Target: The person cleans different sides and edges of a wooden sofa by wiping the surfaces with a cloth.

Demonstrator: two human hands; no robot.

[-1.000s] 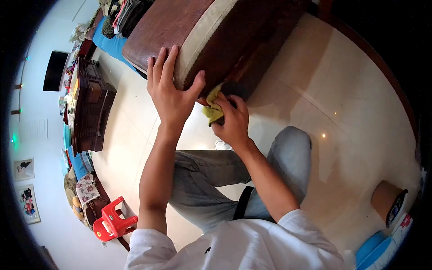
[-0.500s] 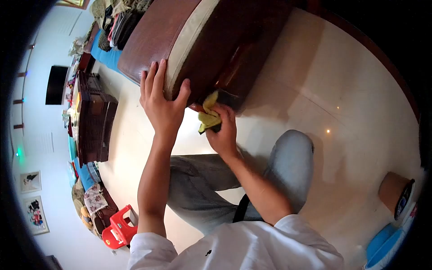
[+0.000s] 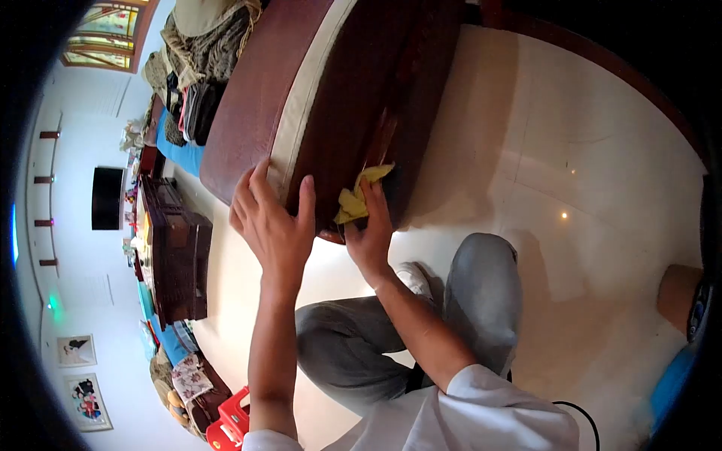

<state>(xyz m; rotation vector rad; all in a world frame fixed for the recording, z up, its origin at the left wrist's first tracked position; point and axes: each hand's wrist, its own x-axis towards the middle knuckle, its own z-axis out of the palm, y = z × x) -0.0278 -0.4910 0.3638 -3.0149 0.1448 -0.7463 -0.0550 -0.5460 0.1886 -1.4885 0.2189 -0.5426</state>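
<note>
A brown leather sofa (image 3: 248, 113) with a cream strip (image 3: 304, 105) fills the upper middle. My left hand (image 3: 274, 225) rests on its near corner, fingers spread over the leather and strip, thumb apart, holding nothing. Just right of it, my right hand (image 3: 370, 237) grips a yellow-green cloth (image 3: 353, 201) and presses it against the sofa's dark lower side. Part of the cloth sticks out past the fingertips.
Clothes (image 3: 210, 52) are piled beyond the sofa. A dark wooden cabinet (image 3: 180, 259) and a television (image 3: 107, 198) are at the left. A red stool (image 3: 229, 425) stands lower left, a brown bin (image 3: 678, 297) far right. My bent knees are below my hands.
The view has turned, so the sofa corner and both hands sit lower in it. The cloth has moved onto the dark side from the lower corner and is more spread out. My left hand stays on the corner.
</note>
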